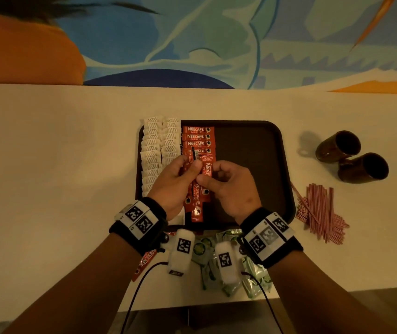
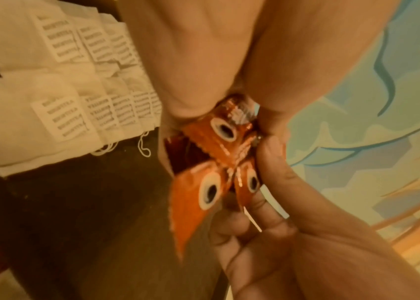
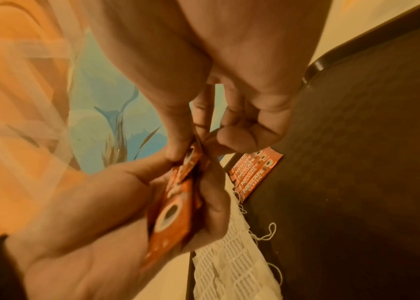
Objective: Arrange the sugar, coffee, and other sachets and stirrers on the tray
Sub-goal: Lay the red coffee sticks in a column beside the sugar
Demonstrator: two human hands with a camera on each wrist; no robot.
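The green sachets (image 1: 219, 266) are lying nearest, on the table (image 1: 60, 165) just in front of the tray (image 1: 252, 145), partly hidden under the wrists. Above the tray's front half, the left hand (image 1: 173, 184) is gripping a loose bunch of coffee sticks (image 1: 196, 189), its grip clamped round them, while the right hand (image 1: 231, 189) is pinching one stick at the top of the bunch. Four coffee sticks (image 1: 198, 139) are already lying in a row at the tray's back, beside the white sachets (image 1: 160, 145) along its left edge. The stirrers (image 1: 320, 213) are lying right of the tray. The bunch is fanning out; I judge that pulling one stick could drag others loose, and they might be dropping onto the neat row.
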